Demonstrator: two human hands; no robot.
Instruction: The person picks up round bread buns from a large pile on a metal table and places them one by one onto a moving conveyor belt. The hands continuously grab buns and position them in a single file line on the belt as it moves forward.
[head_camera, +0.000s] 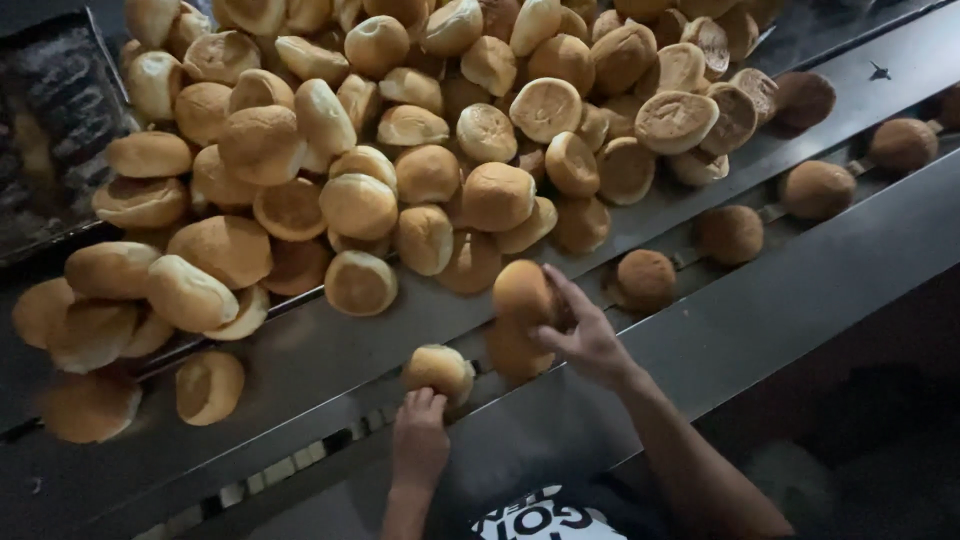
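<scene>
Left hand (420, 440): fingers curled against small round golden bun (438, 370).
Right hand (590, 345): fingers pinching round brown bun (522, 292) above another bun (512, 350).

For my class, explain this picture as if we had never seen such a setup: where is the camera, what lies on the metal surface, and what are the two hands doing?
The one picture comes from a camera worn on a person's head, looking down at their own bare hands. A big pile of bread rolls lies on a sloping metal table. Below it runs a narrow channel where single rolls sit in a row. The left hand touches one roll at the channel's edge. The right hand grips a roll, with another roll just under it.
</scene>
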